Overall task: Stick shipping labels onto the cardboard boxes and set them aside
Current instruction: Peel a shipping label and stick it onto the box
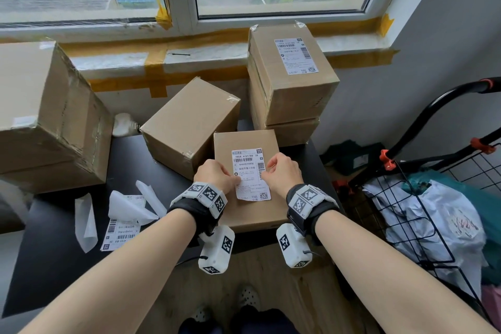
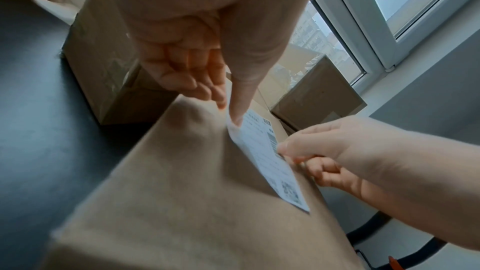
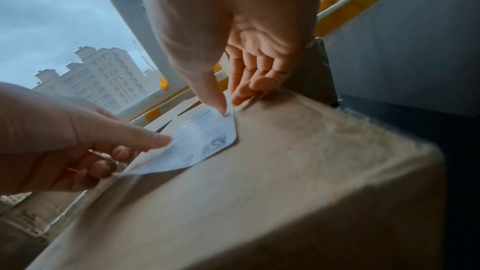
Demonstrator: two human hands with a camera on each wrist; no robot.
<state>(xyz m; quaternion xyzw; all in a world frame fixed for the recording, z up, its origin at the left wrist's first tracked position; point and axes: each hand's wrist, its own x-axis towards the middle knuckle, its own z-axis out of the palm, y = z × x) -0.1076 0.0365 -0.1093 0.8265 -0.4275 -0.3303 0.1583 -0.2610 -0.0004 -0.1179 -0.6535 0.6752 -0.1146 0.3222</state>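
A small cardboard box (image 1: 252, 214) lies flat on the black table (image 1: 54, 252) right in front of me. A white shipping label (image 1: 250, 175) lies on its top face. My left hand (image 1: 235, 177) pinches the label's left edge, thumb on top and fingers curled beneath, as the left wrist view shows (image 2: 231, 114). My right hand (image 1: 267, 168) pinches the right edge the same way (image 3: 228, 106). In the right wrist view the label (image 3: 202, 145) bows slightly, its left side lifted off the cardboard.
Two stacked boxes (image 1: 290, 89) stand at the back right, the top one labelled. A bare box (image 1: 189, 122) sits behind left, a large one (image 1: 46, 116) far left. Peeled backing papers and spare labels (image 1: 122, 222) lie left. A wire cart (image 1: 423, 211) with bags stands right.
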